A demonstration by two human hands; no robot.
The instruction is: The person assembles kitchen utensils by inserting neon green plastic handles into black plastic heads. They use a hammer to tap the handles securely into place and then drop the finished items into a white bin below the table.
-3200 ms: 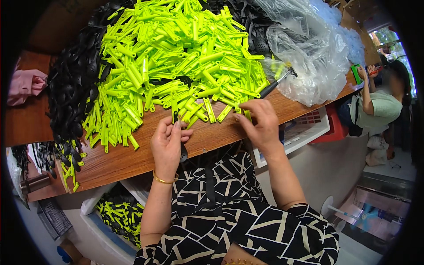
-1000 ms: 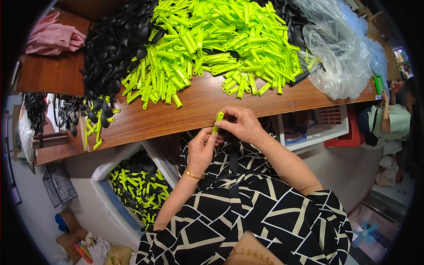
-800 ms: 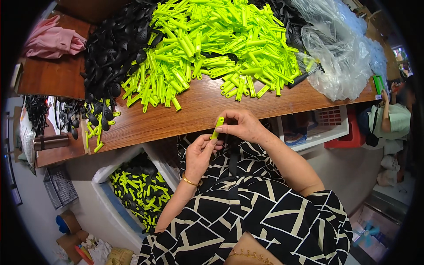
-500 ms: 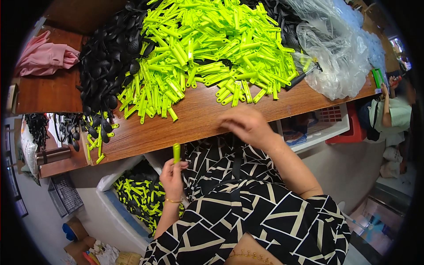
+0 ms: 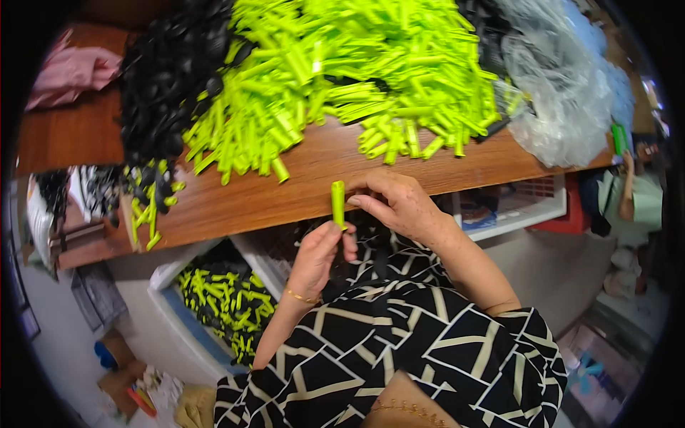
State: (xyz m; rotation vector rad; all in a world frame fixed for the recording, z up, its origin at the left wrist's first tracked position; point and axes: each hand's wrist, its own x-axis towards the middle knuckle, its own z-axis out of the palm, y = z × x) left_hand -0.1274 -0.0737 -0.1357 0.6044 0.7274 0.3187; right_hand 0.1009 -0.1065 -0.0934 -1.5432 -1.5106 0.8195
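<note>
Upright in my left hand (image 5: 317,255) is a lime-green plastic handle (image 5: 337,201), its lower end pinched between thumb and fingers. My right hand (image 5: 401,205) reaches in from the right beside the handle's upper part. Its fingers are bent and drawn together near the thumb; whatever they may grip is hidden. Both hands are in front of the wooden table's edge (image 5: 235,207). Beyond them, a large heap of similar green handles (image 5: 385,64) covers the tabletop. Black slotted utensil heads (image 5: 153,93) are piled to its left.
Below the table at left, a white-rimmed bin (image 5: 160,282) holds black and green pieces. Clear plastic bags (image 5: 564,93) lie at the table's right end, a pink cloth (image 5: 75,75) at its left. A white crate (image 5: 524,220) sits under the table. Another person (image 5: 628,185) is at far right.
My left hand has moved right and up with the green handle. My right hand has closed in beside it, and its fingers have drawn together. The view has shifted slightly.
</note>
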